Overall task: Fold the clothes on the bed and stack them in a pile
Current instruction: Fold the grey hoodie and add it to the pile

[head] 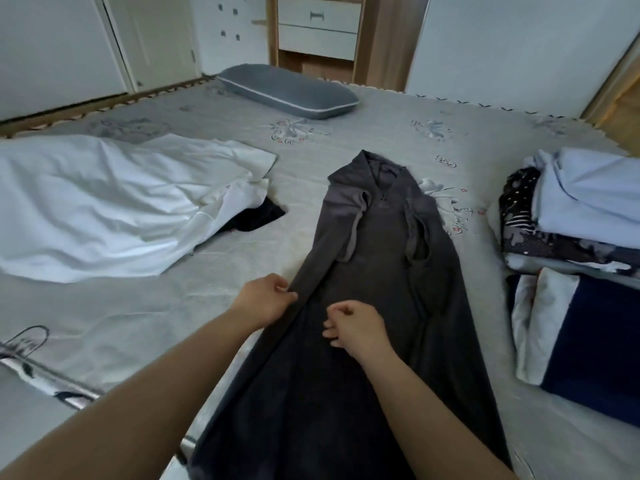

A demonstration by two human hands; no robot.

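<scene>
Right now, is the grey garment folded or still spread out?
Partly folded: the grey garment lies lengthwise on the bed, sleeves turned inward, not yet folded short.

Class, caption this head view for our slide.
Left hand pinches a dark grey garment's edge on the bed.

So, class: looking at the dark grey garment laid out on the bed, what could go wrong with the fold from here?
1. The left hand pinches only the dark grey garment's left edge, while the right hand holds nothing; a one-sided pull may skew it.
2. The sleeves lie loosely folded inward and could slip out.
3. The folded pile sits near the bed's right side and looks uneven; another piece might tip it.
</scene>
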